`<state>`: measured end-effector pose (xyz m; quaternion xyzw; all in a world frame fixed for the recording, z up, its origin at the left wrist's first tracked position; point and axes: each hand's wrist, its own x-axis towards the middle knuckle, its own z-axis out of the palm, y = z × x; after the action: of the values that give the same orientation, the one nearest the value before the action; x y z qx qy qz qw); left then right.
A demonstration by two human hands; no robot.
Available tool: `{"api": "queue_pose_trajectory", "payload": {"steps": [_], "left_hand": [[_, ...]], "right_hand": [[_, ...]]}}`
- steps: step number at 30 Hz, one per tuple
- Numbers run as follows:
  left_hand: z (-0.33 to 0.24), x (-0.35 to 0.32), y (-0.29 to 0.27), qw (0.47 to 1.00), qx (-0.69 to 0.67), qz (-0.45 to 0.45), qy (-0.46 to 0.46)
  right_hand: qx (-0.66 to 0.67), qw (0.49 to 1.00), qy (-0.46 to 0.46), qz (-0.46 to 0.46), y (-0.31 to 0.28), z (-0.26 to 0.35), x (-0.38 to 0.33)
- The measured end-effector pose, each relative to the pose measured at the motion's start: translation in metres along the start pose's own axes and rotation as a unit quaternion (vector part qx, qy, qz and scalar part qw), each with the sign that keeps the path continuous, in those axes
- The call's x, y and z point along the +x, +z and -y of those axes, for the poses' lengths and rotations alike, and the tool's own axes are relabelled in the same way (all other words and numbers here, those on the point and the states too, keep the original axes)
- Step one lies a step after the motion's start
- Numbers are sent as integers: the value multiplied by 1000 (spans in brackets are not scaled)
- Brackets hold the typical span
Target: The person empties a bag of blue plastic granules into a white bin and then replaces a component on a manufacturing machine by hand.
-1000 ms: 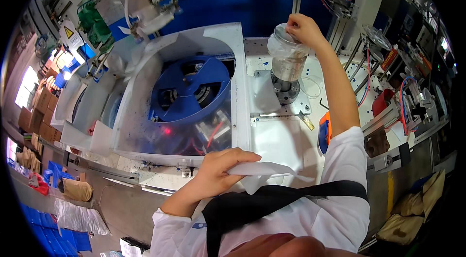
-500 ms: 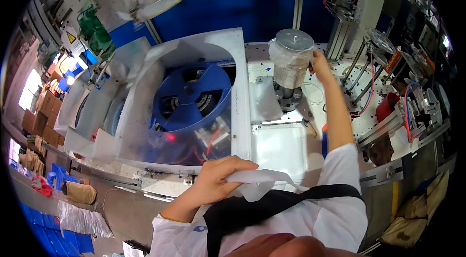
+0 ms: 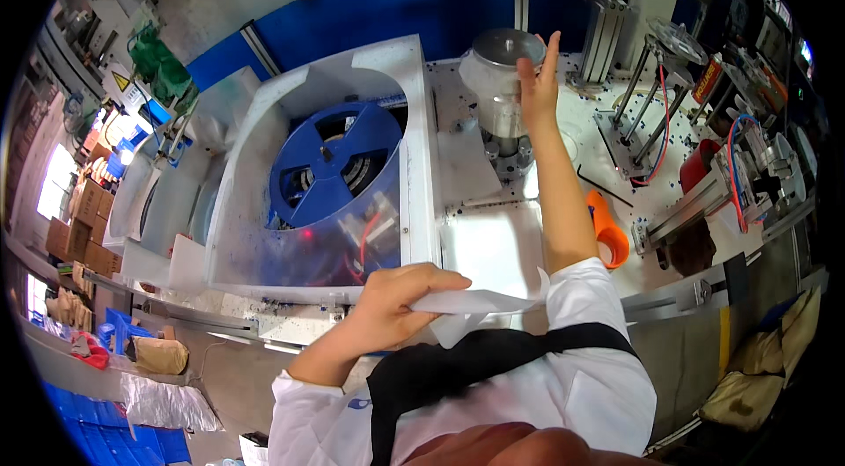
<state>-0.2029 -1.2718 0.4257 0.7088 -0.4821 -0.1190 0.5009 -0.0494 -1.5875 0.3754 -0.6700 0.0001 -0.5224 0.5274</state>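
Reaching to the wrapped cylinder (image 3: 502, 110) with the right hand (image 3: 540, 83) spread

The person's two hands were doing different work. The right hand was wide, with its fingers extended and the thumb standing apart, and it held nothing that I could see. It was at the right side of the cylinder, near the rim of its round metal cap (image 3: 508, 45); whether the palm touched the surface, I cannot tell. The cylinder stood about upright on a metal base (image 3: 503, 147) at the far part of the counter (image 3: 585, 136), and a thin translucent film (image 3: 480, 79) was gathered around its upper part.

The left hand (image 3: 396, 303) was closed on a white sheet (image 3: 488, 300), pinched between thumb and fingers, close before the person's body. If it was one folded sheet or several, this was not clear.

The step in hand, in my judgement, was handling the film around the cylinder. The next move seemed to call for a light, flat touch from the right hand, because the film looked loose, and for a steady left hand, so that the sheet would not crease.
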Motion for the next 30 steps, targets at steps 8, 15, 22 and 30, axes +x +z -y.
{"api": "queue_pose_trajectory", "payload": {"steps": [8, 15, 22, 30], "left_hand": [[-16, 10, -13, 999, 32, 24, 30], [-18, 6, -18, 999, 41, 0, 8], [-13, 13, -14, 999, 48, 5, 17], [-23, 23, -5, 998, 40, 47, 29]], "right_hand": [[-159, 986, 44, 40, -12, -14, -46], [-49, 996, -52, -53, -15, 21, 9], [-78, 996, 9, 37, 1, 18, 0], [-228, 964, -133, -14, -1, -8, -34]]}}
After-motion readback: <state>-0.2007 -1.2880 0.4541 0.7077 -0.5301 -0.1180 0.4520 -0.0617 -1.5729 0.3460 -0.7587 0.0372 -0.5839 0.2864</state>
